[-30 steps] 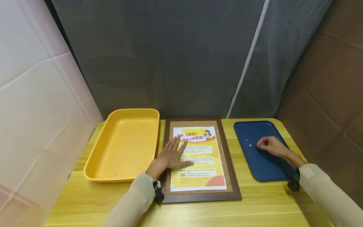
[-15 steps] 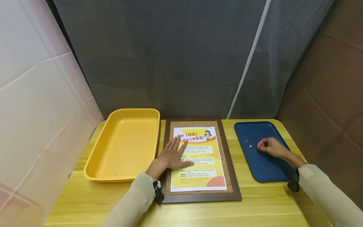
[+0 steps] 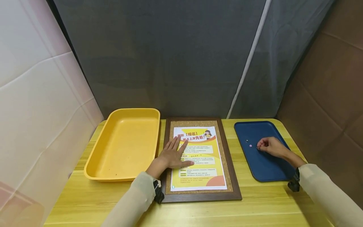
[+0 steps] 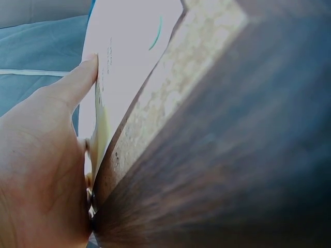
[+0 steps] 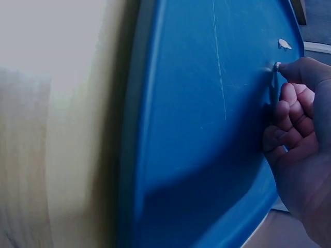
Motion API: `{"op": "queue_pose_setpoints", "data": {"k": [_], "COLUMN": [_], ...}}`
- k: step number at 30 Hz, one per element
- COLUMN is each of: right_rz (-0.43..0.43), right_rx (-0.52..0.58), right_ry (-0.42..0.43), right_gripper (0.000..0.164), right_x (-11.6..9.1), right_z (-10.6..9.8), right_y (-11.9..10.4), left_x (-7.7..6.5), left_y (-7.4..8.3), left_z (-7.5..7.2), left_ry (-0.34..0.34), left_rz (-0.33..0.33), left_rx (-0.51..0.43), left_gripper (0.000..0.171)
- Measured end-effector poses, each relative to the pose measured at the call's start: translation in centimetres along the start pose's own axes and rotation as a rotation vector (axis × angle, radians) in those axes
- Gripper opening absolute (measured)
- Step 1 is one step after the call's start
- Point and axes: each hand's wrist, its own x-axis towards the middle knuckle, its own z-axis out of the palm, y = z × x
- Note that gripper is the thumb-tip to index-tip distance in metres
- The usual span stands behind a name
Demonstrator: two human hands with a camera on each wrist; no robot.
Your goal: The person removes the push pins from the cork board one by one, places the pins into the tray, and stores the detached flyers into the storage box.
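My left hand (image 3: 171,157) lies flat with fingers spread on a printed yellow-and-white sheet (image 3: 212,171), on top of a cork board (image 3: 230,176) with a dark wooden frame. In the left wrist view the thumb (image 4: 83,80) touches the sheet, whose edge lifts slightly off the cork. Over the blue tray (image 3: 269,171), my right hand (image 3: 270,146) has curled fingers and pinches a tiny shiny thumbtack (image 5: 277,66) at the tip of the thumb. Beside it on the tray lie a pinkish thumbtack (image 3: 250,145) and a small silvery piece (image 3: 247,141).
To the left of the board stands a deep yellow tray (image 3: 122,148) with a few dark specks inside. All of it sits on a light wooden table (image 3: 198,214). A grey curtain (image 3: 170,63) hangs behind, with a white panel (image 3: 42,94) at left and a brown one (image 3: 326,94) at right.
Both hands keep nearly the same place. A tiny thing now shows more plainly at the right fingertips.
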Motion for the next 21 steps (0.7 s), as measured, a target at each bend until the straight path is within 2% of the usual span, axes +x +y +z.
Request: {"op": "queue_pose_setpoints", "data": {"k": [7,16,21], "right_rz": [-0.010,-0.099,-0.151], "right_rx": [0.017,0.024,0.067], "right_ry": [0.042,0.069,0.054], "right_gripper": [0.004,0.009,0.007], "right_x": [-0.1,-0.3,-0.2], "right_z": [-0.1,0.6,1.5], "right_y": [-0.7,-3.2,-4.8], "left_x": [-0.1,0.0,-0.1], "left_y": [0.1,0.0,0.1], "left_z": [-0.3,-0.3,-0.4], "left_ry": [-0.004,-0.012,-0.017], "left_rz": [-0.012,-0.009,-0.002], "left_rx": [0.011,0.000,-0.006], "left_gripper": [0.107,0.107,0.106]}}
